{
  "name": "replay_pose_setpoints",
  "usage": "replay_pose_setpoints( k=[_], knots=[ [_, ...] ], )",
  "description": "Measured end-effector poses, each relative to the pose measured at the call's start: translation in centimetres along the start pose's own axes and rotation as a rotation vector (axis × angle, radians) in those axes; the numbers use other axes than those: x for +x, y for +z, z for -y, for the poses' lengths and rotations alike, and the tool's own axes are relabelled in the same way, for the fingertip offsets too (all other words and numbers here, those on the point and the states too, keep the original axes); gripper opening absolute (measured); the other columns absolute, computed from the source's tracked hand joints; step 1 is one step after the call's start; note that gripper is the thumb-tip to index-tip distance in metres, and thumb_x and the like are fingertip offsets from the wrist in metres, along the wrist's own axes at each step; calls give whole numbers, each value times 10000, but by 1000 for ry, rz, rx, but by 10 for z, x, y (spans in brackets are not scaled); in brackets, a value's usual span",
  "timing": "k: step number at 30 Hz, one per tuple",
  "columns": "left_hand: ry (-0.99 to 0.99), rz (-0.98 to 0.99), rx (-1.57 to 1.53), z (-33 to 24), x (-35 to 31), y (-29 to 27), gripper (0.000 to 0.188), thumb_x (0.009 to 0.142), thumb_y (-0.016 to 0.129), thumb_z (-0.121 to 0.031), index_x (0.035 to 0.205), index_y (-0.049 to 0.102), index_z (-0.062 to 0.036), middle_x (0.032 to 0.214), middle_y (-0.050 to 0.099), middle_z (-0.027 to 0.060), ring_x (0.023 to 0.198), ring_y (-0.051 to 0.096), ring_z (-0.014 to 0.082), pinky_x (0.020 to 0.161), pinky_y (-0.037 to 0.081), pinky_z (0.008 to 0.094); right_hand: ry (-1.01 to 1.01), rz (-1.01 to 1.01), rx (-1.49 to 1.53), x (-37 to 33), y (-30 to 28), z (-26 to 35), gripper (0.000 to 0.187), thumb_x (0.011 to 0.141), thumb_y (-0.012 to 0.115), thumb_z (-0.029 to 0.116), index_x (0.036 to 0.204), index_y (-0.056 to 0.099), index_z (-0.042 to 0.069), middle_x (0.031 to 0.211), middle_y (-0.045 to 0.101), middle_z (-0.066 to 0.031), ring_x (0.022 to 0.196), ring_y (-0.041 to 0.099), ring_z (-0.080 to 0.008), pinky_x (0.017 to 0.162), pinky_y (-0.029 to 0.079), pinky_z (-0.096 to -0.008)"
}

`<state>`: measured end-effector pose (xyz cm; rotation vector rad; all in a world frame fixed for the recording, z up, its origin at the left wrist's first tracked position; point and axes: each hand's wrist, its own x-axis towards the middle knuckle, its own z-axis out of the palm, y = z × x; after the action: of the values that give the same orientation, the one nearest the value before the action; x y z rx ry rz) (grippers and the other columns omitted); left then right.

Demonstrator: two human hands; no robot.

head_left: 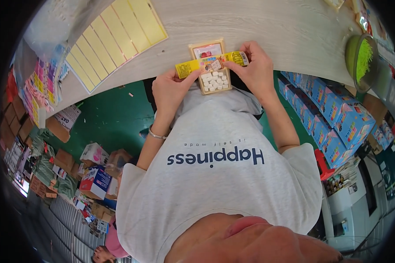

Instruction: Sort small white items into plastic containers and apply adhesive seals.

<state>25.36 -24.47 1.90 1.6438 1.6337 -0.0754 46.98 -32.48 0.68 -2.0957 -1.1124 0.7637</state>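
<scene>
At the table's front edge lies a small tan tray (215, 87) with rows of small white pieces in its near part. A packet with a red print (208, 50) shows in its far part. A printed yellow label strip (188, 68) runs across the tray's middle. My left hand (170, 89) pinches the strip's left end between thumb and fingers. My right hand (255, 70) has its right end, with the thumb lying along the strip near the tray. Some of the fingers are hidden beneath the strip.
Left on the table (267, 24) lies a sheet of yellow labels (118, 37), beside colourful printed packaging (41, 83) and clear plastic. A bowl of green shreds (363, 61) stands far right. Blue boxes (333, 114) are stacked below right; cartons (95, 180) and another person (114, 239) are lower left.
</scene>
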Motion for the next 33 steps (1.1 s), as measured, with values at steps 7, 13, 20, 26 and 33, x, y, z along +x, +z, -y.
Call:
replay_pose_setpoints(
  k=[7,13,20,26,33],
  knots=[
    [-212,251,-887,22,-3,29,335,854,845,-226,1054,766,30,941,772,78,814,718,109,689,558,239,-50,19,11,-8,11,1,432,715,925,190,943,595,31,769,630,-60,679,579,-113,630,502,-267],
    [-189,433,-1157,32,-10,21,251,934,742,-103,1143,720,34,1037,754,95,871,719,133,772,586,268,145,142,299,-14,5,-12,295,841,835,124,968,586,33,831,655,-3,718,606,-97,634,505,-251],
    [-18,696,-1481,-1,-23,8,309,973,655,-32,1275,628,24,1220,694,116,1070,682,172,907,583,363,363,469,1519,-23,8,23,275,979,666,88,1233,585,20,1063,689,-63,995,682,-148,862,576,-276],
    [49,657,-1416,-8,-21,0,262,965,684,-62,1221,675,-8,1200,704,88,1019,692,155,860,588,324,211,246,1408,-33,-10,34,266,999,607,28,1261,619,-19,1126,703,-119,1029,693,-181,896,572,-294],
    [671,98,-712,-17,-13,-17,460,736,910,-125,1117,691,9,1117,714,109,1005,676,168,871,551,313,-100,181,638,-48,-41,52,253,880,730,-58,1133,708,-70,1078,746,-157,896,720,-220,823,552,-284]
  ],
)
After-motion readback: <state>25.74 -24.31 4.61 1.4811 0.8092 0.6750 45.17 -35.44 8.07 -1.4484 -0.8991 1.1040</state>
